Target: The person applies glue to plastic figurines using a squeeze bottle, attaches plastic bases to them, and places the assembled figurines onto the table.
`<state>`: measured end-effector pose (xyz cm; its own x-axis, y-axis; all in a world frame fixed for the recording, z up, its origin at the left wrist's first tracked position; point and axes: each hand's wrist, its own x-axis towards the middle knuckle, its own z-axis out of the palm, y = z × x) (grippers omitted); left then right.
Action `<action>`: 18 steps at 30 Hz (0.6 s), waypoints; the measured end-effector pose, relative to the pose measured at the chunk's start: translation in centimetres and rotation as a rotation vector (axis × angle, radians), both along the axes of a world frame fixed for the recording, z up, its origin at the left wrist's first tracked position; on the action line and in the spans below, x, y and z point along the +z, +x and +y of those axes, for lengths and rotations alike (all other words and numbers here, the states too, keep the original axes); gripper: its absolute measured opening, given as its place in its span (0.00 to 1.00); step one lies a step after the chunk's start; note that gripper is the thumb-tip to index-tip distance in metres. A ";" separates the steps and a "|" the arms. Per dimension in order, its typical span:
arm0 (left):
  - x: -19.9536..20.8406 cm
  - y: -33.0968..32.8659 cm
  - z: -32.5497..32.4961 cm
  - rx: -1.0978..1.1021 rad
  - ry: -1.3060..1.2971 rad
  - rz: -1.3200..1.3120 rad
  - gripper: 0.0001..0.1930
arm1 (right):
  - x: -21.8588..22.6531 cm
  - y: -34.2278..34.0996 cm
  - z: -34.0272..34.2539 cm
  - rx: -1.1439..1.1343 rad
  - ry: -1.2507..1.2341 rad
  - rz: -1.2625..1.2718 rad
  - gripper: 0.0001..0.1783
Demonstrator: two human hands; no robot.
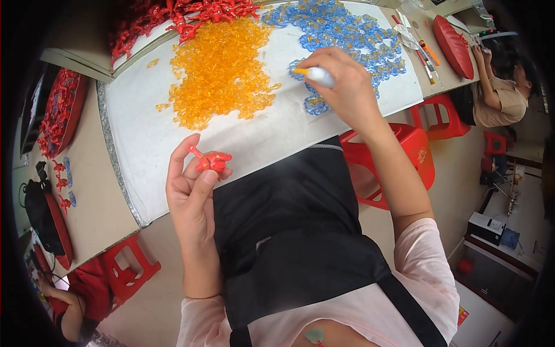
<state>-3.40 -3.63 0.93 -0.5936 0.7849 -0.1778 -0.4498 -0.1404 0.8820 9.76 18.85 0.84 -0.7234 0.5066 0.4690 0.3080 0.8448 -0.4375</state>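
Well, that person's left hand [193, 188] pinches a red figure [215, 161] on the near side of the orange pieces [222, 69] — the right hand [347, 88] grips a white bottle [321, 77] near blue pieces [332, 29].

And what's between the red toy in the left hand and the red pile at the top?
In the head view, the yellow pile, then a bare strip of white sheet nearer the red toy.

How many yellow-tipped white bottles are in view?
1: the yellow-tipped white plastic bottle in the right hand, near translucent blue pieces; others may be hidden.
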 end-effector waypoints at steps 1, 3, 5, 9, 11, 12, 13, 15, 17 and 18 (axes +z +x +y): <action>0.0 -0.1 -0.1 -0.002 0.002 0.000 0.28 | -0.1 -0.3 -0.4 -0.002 0.002 0.000 0.11; -0.1 -0.2 -0.3 0.008 0.016 0.000 0.28 | -0.2 -0.7 -0.8 -0.087 0.054 -0.112 0.12; -0.3 -0.3 -0.5 0.001 0.020 -0.007 0.28 | 0.2 -1.2 -0.9 -0.116 0.051 -0.190 0.13; -0.4 -0.3 -0.6 0.009 0.054 -0.043 0.25 | 0.3 -1.7 -0.3 -0.153 0.157 -0.292 0.15; -0.2 -0.2 -0.6 0.008 0.030 -0.038 0.26 | -0.1 -1.6 0.6 -0.099 0.193 -0.194 0.13; -0.1 -0.1 -0.5 0.000 0.004 -0.033 0.28 | -0.2 -1.4 0.9 -0.051 0.226 -0.096 0.12; 0.0 0.0 -0.4 0.011 0.001 -0.033 0.28 | -0.1 -1.3 0.8 -0.040 0.223 -0.094 0.12; 0.1 0.3 0.0 -0.046 0.000 -0.093 0.27 | 0.8 -0.6 0.0 0.047 -0.214 0.144 0.08; 0.5 0.6 0.5 -0.073 0.009 -0.133 0.27 | 2.1 0.7 -1.7 0.127 -0.513 0.179 0.07; 0.6 0.8 0.8 -0.125 0.015 -0.160 0.27 | 1.7 1.5 -2.4 0.202 -0.716 0.291 0.07</action>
<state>-2.58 -2.84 1.57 -0.4568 0.8539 -0.2494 -0.5988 -0.0878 0.7960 11.26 16.47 2.58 -0.7319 0.6286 0.2630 -0.0306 0.3553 -0.9342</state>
